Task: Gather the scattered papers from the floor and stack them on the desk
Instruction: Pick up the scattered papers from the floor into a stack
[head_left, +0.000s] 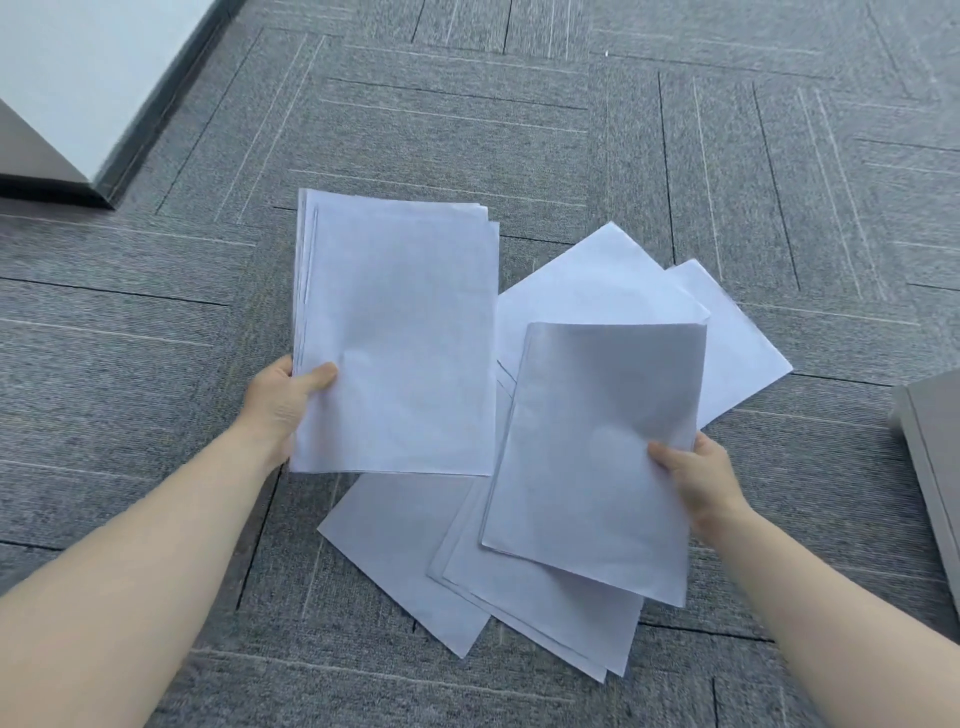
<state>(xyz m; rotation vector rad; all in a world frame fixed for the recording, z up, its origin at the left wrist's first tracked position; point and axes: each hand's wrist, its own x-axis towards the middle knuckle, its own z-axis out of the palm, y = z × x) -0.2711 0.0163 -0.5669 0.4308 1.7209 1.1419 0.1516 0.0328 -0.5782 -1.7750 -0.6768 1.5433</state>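
Two grips on paper: left hand (283, 402) round a stack (400, 338), right hand (698, 475) pinching one sheet (597, 447).

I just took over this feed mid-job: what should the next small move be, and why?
Probably bring the right hand across and lay its single sheet onto the stack that the left hand holds. Both are lifted and close together, and more loose sheets lie on the carpet, so that hand needs freeing.

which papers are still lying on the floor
The loose sheets fanned out on the carpet between the arms. The thick stack is lifted in the left hand; the greyer sheet is pinched by the right hand.
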